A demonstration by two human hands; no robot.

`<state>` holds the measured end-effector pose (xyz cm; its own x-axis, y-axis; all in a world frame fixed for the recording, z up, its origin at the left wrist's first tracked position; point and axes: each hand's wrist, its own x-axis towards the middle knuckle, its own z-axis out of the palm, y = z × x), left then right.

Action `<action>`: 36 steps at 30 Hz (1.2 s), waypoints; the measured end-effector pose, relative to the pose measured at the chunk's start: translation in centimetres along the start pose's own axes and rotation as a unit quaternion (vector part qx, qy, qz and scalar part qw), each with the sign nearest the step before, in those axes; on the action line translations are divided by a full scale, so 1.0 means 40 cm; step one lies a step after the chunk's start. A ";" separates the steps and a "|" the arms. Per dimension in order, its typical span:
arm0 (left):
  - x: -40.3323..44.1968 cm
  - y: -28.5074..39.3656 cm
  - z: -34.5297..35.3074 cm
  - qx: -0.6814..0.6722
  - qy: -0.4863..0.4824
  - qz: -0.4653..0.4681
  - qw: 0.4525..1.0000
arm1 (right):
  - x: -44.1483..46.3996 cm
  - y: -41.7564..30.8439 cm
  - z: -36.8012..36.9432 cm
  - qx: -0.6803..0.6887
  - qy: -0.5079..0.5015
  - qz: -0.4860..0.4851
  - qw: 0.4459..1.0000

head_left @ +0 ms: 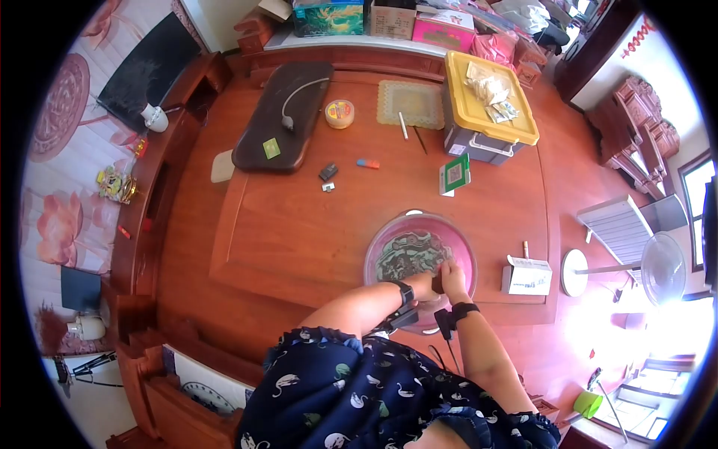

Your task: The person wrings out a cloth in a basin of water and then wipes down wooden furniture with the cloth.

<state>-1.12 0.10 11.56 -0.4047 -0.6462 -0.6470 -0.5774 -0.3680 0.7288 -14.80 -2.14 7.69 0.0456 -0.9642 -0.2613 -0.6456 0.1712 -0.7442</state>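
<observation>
A round pink basin (472, 258) stands near the table's front edge. Inside it spreads a wavy dark green and pale pattern (407, 254); whether this is cloth or rippling water I cannot tell. Both my hands are together over the basin's right half. My left hand (425, 286) reaches in from the left, closed, its fingertips mostly hidden by the other hand. Beside it, my right hand (453, 280) is closed with the fingers wrapped round. A small dark patch (437, 283) shows between them, too little to name. Each wrist wears a black band.
On the wooden table (292, 232) are a green QR-code stand (455, 176), a white box (527, 276), a tape roll (339, 113), a dark padded board (273, 112) and small items. A grey bin with a yellow lid (490, 93) is at the back right. A fan (662, 269) stands right.
</observation>
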 end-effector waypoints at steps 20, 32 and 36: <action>-0.112 -0.150 -0.010 -0.363 0.071 0.030 0.929 | -0.172 -0.039 -0.092 0.495 -0.185 0.143 0.837; -0.402 -0.274 -0.096 -0.642 0.237 0.173 0.709 | -0.302 -0.342 0.069 0.560 -0.452 0.133 0.681; -0.571 -0.406 -0.158 -0.521 0.388 0.163 0.743 | -0.362 -0.451 0.262 0.514 -0.528 0.116 0.665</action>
<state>21.97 16.59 15.91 0.3607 -0.8565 -0.3692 0.4867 -0.1648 0.8579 4.19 10.87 18.46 0.8972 -0.2997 -0.3244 0.1097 0.8627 -0.4936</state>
